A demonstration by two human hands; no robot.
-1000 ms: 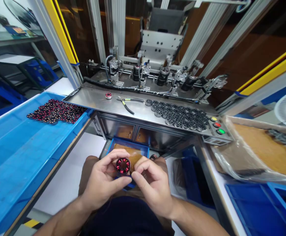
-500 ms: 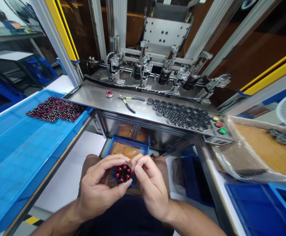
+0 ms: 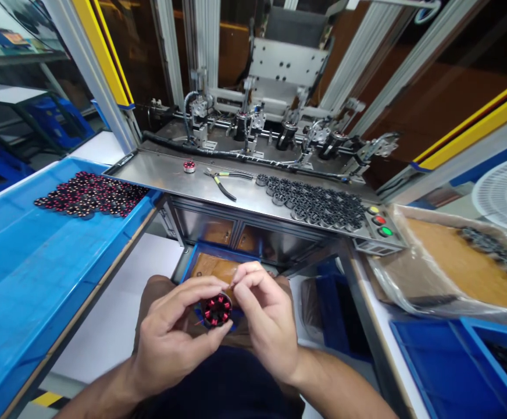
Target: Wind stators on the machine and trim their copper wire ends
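Held by its rim between the thumb and fingers of my left hand [image 3: 177,326] is a round motor stator [image 3: 217,310] with red wire coils around a dark core. Its open face is turned up toward me, and a thin red wire end sticks out at its left side. My right hand [image 3: 268,317] is just to the right of the stator, thumb and forefinger pinched together near its upper right rim. What lies in that pinch is too small to make out. Both hands are above my lap.
A blue tray [image 3: 13,273] at left holds many wound stators [image 3: 90,195]. On the steel ledge [image 3: 161,174] are one stator [image 3: 189,166], cutters [image 3: 222,183], rows of dark cores [image 3: 312,201] and a button box [image 3: 382,233]. Machine fixtures stand behind; a lined carton [image 3: 428,238] is at right.
My right hand's pinched fingertips have moved slightly up and away from the stator's rim. The left hand keeps its hold. The whole view has shifted a little.
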